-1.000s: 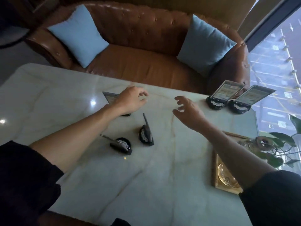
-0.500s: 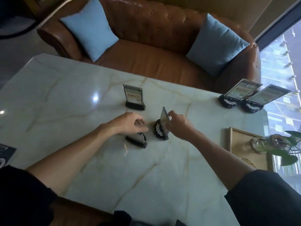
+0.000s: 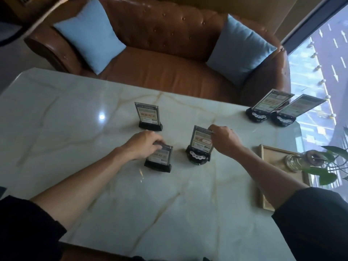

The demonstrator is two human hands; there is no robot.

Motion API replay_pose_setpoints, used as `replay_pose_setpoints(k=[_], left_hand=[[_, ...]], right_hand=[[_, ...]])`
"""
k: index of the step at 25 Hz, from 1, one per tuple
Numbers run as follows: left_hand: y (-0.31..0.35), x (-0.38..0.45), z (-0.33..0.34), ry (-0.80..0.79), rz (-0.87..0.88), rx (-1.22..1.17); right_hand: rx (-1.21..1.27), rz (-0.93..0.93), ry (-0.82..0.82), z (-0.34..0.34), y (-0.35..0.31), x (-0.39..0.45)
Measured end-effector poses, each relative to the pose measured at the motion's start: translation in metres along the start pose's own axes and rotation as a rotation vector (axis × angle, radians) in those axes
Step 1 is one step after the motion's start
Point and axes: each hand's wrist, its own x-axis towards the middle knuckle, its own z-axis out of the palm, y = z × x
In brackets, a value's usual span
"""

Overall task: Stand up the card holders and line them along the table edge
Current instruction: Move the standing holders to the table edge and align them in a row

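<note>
Hands each grip one card holder mid-table: my left hand [image 3: 144, 146] pinches the top of the left holder [image 3: 159, 160], my right hand [image 3: 225, 141] the round-based holder [image 3: 199, 147]. Bases should sit flat before I let go.

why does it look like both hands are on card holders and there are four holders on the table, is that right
Not quite: the head view shows five holders, not four. The left hand is on one holder, the right hand on another, one stands behind them, and two sit at the far right corner of the table.
</note>
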Motion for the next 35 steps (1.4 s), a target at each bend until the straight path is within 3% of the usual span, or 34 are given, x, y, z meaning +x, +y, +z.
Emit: replay_pose_setpoints(k=[11, 21, 29, 35], left_hand=[[0.085, 0.163, -0.026, 0.184, 0.070, 0.021], [0.127, 0.296, -0.033, 0.293, 0.163, -0.023], [0.136, 0.338, -0.022, 0.297, 0.169, -0.063], [0.138, 0.339, -0.030, 0.209, 0.152, -0.055]], right_hand=[[-0.066, 0.053, 0.258, -0.083, 0.104, 0.100], [-0.042, 0.110, 0.281, -0.095, 0.161, 0.183], [0.024, 0.105, 0.290, -0.083, 0.187, 0.197], [-0.021, 0.119, 0.240, -0.084, 0.182, 0.199]])
